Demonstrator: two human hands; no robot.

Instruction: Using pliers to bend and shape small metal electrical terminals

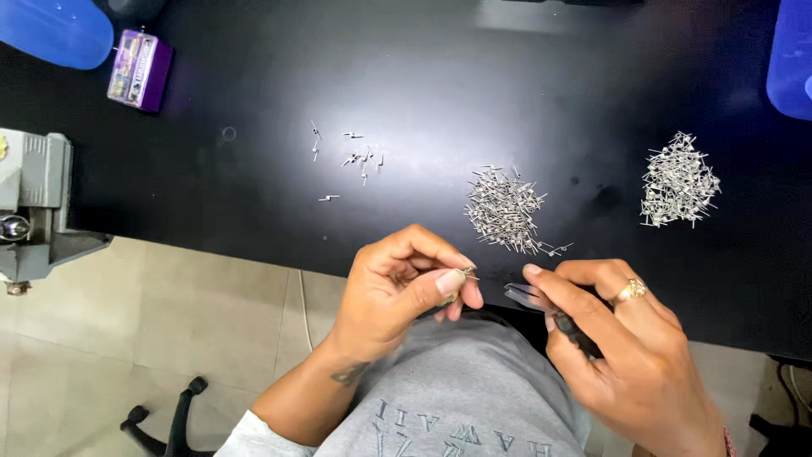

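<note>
Clearly, the left hand (397, 292) pinches 1 small metal pin (467, 272) beyond the black table's (254, 195) near edge, while the right hand (626, 347) grips dark tweezers (541, 306). A loose pinch could drop it onto the lap, away from the nearest pin pile (505, 210).
</note>
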